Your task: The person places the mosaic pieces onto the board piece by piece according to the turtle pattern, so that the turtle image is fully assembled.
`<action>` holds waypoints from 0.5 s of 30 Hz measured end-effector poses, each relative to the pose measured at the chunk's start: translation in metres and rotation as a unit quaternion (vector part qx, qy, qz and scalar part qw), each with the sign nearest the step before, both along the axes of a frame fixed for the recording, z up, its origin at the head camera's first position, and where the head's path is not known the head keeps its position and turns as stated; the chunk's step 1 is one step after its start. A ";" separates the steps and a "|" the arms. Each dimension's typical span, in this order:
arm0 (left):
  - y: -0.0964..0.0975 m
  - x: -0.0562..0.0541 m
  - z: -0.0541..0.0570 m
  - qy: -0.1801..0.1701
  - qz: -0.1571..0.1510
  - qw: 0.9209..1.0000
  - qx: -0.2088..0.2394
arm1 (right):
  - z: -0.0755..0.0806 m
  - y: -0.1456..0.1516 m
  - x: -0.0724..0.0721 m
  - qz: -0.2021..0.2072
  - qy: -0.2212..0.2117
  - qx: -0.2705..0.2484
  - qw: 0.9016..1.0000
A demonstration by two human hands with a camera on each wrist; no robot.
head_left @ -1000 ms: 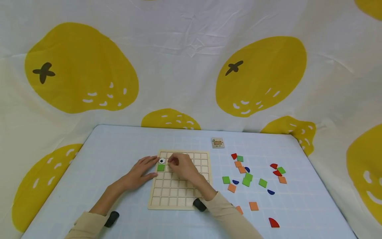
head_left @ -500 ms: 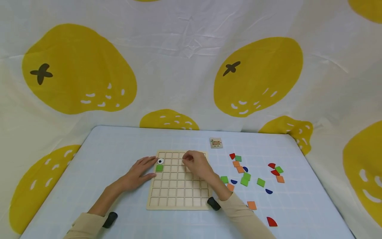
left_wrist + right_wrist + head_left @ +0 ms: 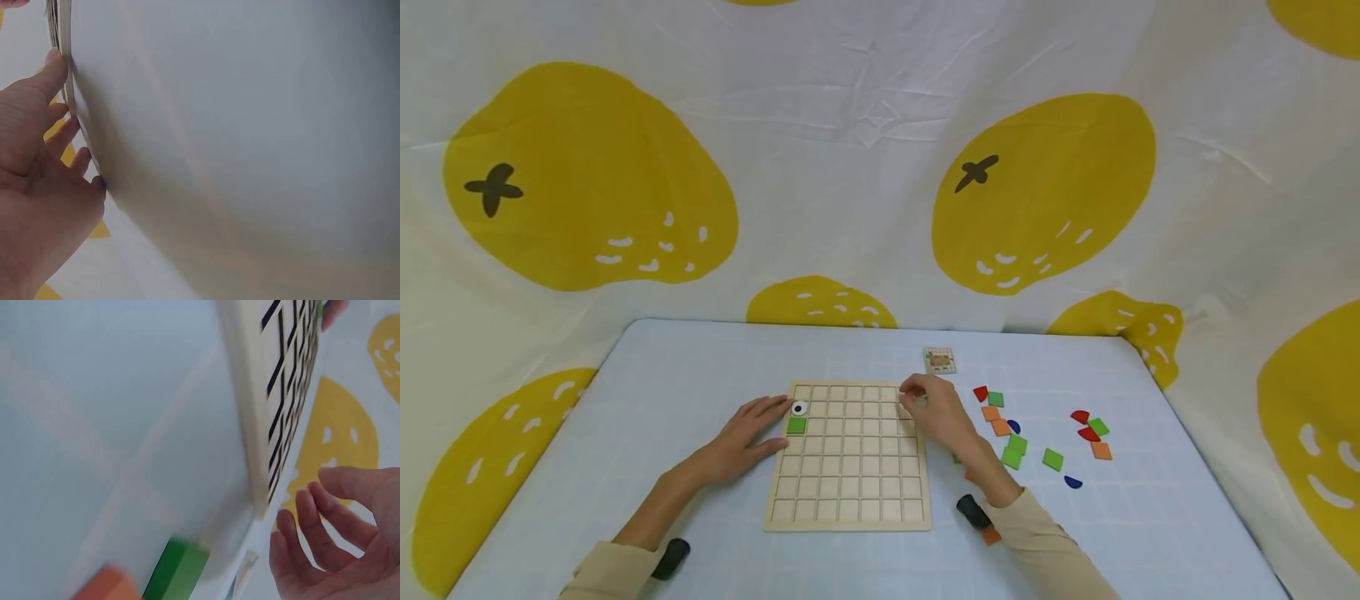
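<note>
A wooden grid board [image 3: 848,527] lies on the table. Near its upper left corner it holds a white round eye tile [image 3: 800,408], with a green square tile [image 3: 797,426] in the cell below. My left hand [image 3: 747,442] rests flat beside the board, fingertips and thumb touching its left edge; the left wrist view shows the extended thumb [image 3: 50,74] along that edge. My right hand [image 3: 942,410] is over the board's upper right corner. In the right wrist view its fingers bend loosely, thumb [image 3: 350,482] close to the index fingertip, and nothing shows between them.
A small picture card [image 3: 940,361] lies beyond the board. Right of the board are scattered loose tiles: green squares [image 3: 1052,459], orange squares [image 3: 1101,451], red quarter circles [image 3: 1079,416] and blue half circles [image 3: 1073,482]. My right forearm covers some of them. A lemon-patterned cloth [image 3: 842,208] hangs behind the table.
My right hand has moved rightward across the board, from beside the eye tile to the upper right corner. The left hand stays at the left edge, and the two tiles stay in their cells.
</note>
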State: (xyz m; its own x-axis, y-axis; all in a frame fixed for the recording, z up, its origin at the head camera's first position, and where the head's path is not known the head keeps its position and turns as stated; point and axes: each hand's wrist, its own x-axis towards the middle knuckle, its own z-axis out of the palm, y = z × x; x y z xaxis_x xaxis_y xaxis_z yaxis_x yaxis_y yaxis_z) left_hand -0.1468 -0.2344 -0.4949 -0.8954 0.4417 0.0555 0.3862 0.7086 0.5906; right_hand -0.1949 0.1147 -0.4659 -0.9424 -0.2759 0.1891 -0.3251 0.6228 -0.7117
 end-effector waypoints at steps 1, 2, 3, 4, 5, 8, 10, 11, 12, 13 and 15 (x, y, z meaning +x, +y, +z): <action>0.000 0.000 0.000 0.002 -0.001 1.000 -0.002 | 0.000 0.004 0.000 -0.007 -0.005 0.004 1.000; -0.001 0.001 0.001 0.003 -0.001 1.000 -0.003 | 0.000 0.007 -0.001 -0.015 -0.008 0.008 1.000; -0.001 0.001 0.001 0.004 -0.001 1.000 -0.004 | 0.000 0.011 -0.001 -0.022 -0.012 0.011 1.000; -0.001 0.001 0.001 0.006 -0.001 1.000 -0.004 | 0.000 0.015 -0.001 -0.029 -0.012 0.017 0.999; -0.001 0.001 0.002 0.007 -0.001 1.000 -0.003 | 0.000 0.019 -0.002 -0.037 -0.017 0.021 0.999; -0.002 0.001 0.002 0.007 0.000 1.000 -0.002 | -0.002 0.030 -0.003 -0.055 -0.011 0.038 0.998; -0.002 0.002 0.002 0.007 0.001 1.000 -0.002 | -0.003 0.038 -0.003 -0.060 -0.007 0.044 0.997; -0.002 0.002 0.002 0.006 0.001 1.000 -0.002 | -0.004 0.043 -0.003 -0.065 -0.009 0.046 0.997; -0.002 0.002 0.002 0.006 0.001 1.000 -0.002 | -0.004 0.047 -0.003 -0.068 -0.006 0.049 0.996; -0.002 0.001 0.001 0.006 0.001 1.000 -0.002 | -0.005 0.051 -0.003 -0.069 -0.004 0.052 0.996; -0.003 0.001 0.001 0.007 0.000 1.000 -0.002 | -0.005 0.059 -0.002 -0.074 -0.006 0.058 0.996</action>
